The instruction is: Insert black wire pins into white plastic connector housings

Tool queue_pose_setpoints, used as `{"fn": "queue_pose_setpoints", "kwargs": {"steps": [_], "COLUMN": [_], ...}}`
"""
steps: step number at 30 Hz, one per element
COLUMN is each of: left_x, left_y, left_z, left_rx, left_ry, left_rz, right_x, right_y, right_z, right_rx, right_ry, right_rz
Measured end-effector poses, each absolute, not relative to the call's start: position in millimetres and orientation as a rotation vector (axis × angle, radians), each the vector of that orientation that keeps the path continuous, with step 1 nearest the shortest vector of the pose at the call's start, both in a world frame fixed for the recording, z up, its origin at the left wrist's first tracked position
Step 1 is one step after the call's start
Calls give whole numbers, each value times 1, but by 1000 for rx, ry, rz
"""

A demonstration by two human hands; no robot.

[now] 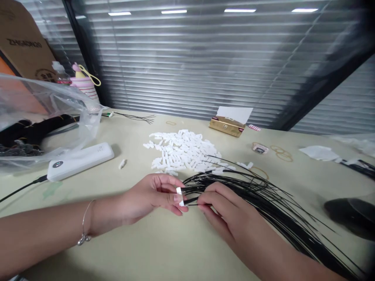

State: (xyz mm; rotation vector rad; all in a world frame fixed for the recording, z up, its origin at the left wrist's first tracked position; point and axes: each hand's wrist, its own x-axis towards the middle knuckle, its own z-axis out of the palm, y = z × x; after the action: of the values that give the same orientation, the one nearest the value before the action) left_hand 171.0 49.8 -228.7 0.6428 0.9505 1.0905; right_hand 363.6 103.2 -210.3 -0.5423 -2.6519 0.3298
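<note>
Light assembly bench in an office-type room: window blinds point(187, 58), long worktop point(146, 249), loose white connectors point(181, 150), black wires point(258, 207), cardboard carton point(26, 47).

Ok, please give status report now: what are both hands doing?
Left hand pinching white plastic connector. Right hand holding black wires at it. More connectors piled beyond.

Connectors point(181, 150) behind wires point(258, 199), power bank point(79, 162) left

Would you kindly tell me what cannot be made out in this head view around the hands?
Head view:
White connector interior: hidden by the left hand's fingers.
Wires pinched: count hidden by the right hand.
Wire ends: cut off by the lower right edge.
Plastic bag contents: blurred by its film.
</note>
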Motion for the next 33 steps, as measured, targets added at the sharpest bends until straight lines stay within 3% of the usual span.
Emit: {"fn": "queue_pose_setpoints", "kwargs": {"steps": [5,33], "left_x": [170,173], "left_y": [51,50], "left_z": [-233,-233], "left_rx": [688,743], "left_ry": [932,973], "left_rz": [1069,1026], "right_x": [365,360], "right_y": [105,96], "right_z": [-214,-232], "right_rx": [-523,-416], "right_ry": [-2607,-2529], "right_rz": [447,241]}}
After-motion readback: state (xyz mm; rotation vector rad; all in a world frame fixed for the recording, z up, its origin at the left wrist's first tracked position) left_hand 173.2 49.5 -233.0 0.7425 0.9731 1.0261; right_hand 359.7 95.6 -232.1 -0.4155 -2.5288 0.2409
